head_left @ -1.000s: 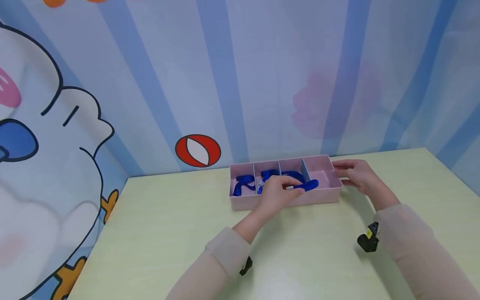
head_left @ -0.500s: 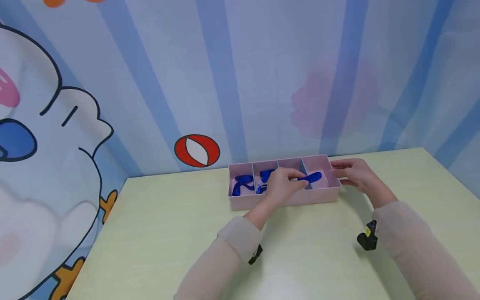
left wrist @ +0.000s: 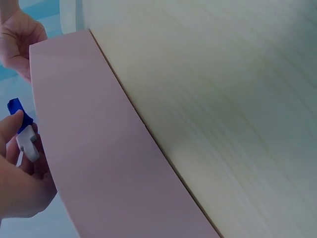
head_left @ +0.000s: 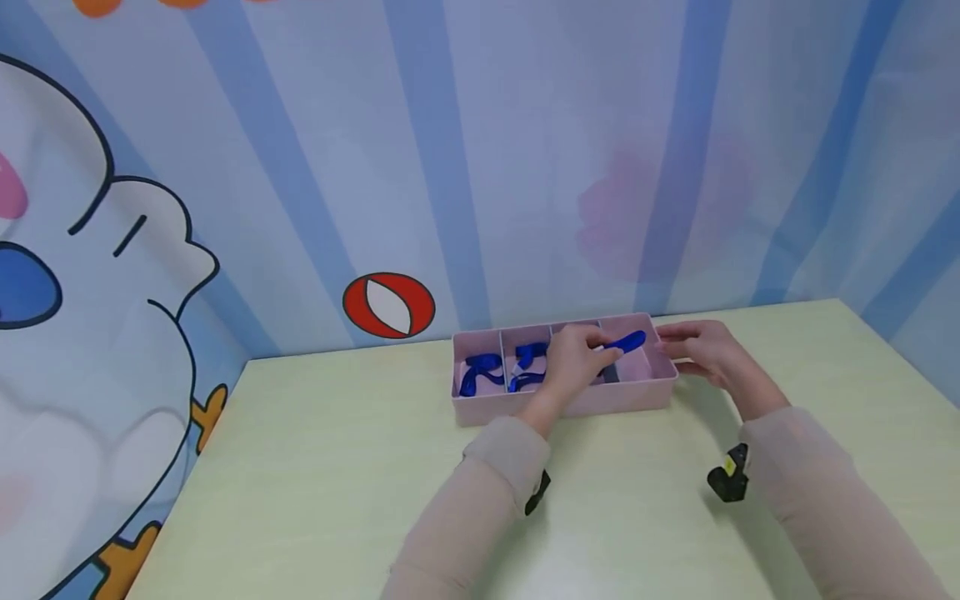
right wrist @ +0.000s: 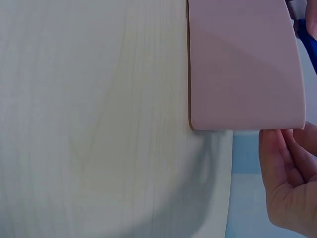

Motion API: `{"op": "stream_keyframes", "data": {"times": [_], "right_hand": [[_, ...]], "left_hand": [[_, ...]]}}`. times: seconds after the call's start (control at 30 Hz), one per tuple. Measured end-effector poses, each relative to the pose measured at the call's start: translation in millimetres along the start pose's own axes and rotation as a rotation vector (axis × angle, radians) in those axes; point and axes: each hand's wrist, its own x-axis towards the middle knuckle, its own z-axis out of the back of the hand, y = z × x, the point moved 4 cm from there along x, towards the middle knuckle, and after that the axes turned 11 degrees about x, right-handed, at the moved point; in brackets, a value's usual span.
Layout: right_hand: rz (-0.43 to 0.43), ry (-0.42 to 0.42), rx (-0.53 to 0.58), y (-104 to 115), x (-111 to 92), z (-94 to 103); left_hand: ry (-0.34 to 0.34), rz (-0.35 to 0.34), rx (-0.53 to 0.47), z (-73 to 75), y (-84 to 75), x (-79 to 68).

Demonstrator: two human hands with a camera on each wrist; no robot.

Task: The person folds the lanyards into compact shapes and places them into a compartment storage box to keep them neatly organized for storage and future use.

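My left hand [head_left: 576,362] pinches a folded blue lanyard [head_left: 628,340] above the right part of a pink divided box [head_left: 562,403]. In the left wrist view, a white plastic clip [left wrist: 27,142] shows at the held lanyard's end, between the fingers. Two more blue lanyards lie in the box, one [head_left: 483,373] in the leftmost compartment and another [head_left: 529,367] in the one beside it. The third compartment is mostly hidden behind my left hand. My right hand [head_left: 705,354] rests its extended fingers against the box's right end.
The box stands at the back of a pale wooden table [head_left: 345,467], close to a blue striped backdrop [head_left: 525,167] with cartoon prints. A black wrist device [head_left: 729,475] sits under the right sleeve, another [head_left: 537,493] under the left.
My left hand has moved to the right and slightly up along the box, carrying the lanyard toward the rightmost compartment. More of the second compartment now shows. The right hand stays at the box's end.
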Motion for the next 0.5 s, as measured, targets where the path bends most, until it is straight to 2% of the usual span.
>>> {"op": "stream_keyframes", "data": {"times": [0.2, 0.5], "right_hand": [[0.003, -0.004, -0.009, 2, 0, 0.2], [0.015, 0.013, -0.012, 1, -1, -0.2]], "left_hand": [[-0.029, 0.004, 0.043, -4.6, -4.5, 11.3], [-0.068, 0.037, 0.023, -18.3, -4.6, 20.2]]}}
